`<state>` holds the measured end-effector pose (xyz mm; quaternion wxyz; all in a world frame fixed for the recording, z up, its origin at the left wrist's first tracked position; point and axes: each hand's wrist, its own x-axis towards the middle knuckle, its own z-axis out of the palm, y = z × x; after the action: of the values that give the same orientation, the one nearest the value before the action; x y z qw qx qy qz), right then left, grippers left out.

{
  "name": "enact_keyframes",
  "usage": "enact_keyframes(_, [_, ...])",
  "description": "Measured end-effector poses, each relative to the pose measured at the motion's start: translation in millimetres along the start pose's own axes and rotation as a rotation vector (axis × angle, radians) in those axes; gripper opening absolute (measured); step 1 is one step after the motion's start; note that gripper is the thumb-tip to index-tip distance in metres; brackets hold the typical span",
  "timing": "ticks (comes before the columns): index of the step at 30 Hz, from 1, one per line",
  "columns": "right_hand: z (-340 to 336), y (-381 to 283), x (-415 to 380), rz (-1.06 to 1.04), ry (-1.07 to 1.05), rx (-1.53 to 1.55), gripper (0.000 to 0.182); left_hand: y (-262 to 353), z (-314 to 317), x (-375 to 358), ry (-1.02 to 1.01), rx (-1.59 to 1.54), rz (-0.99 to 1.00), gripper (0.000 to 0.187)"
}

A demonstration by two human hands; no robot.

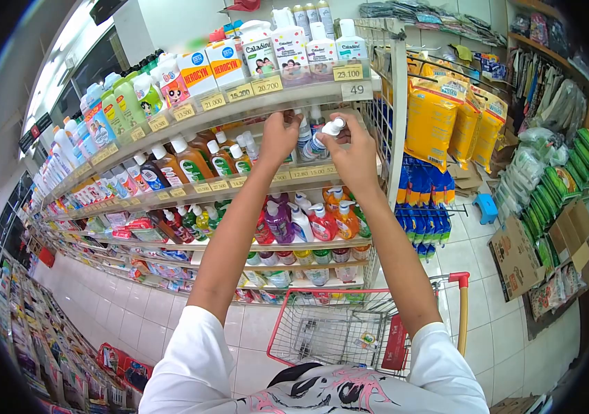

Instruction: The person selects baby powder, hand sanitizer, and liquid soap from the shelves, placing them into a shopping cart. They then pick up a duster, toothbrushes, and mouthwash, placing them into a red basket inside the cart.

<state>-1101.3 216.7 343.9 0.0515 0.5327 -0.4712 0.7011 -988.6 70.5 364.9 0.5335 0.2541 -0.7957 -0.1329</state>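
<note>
My right hand [353, 148] is closed around a small clear bottle [315, 147] with a white cap, tilted over the second shelf. Its label is too small to read. To its left, my left hand [281, 138] reaches under the top shelf, its fingers curled against another small bottle [303, 130] standing there; part of its grip is hidden. Behind my hands stands a dark-capped bottle [316, 117]. Left of my left wrist are small bottles with white caps [249, 146].
Above my hands runs the top shelf's price rail [239, 93], with Caladine bottles [287, 45] and Herocyn boxes [196, 72]. Pump bottles [322, 224] fill the shelf below. A red-rimmed shopping cart [281, 324] stands before me. Yellow packs [432, 117] hang at the right end.
</note>
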Motion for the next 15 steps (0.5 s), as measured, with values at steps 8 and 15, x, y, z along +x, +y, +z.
enact_keyframes(8, [21,15,8,0.052,-0.042,-0.072,0.042,-7,-2,6,-0.068,-0.051,-0.062,0.030])
enact_keyframes(15, [34,19,17,0.137,-0.133,-0.129,0.041,0,-8,7,-0.100,-0.101,-0.117,0.030])
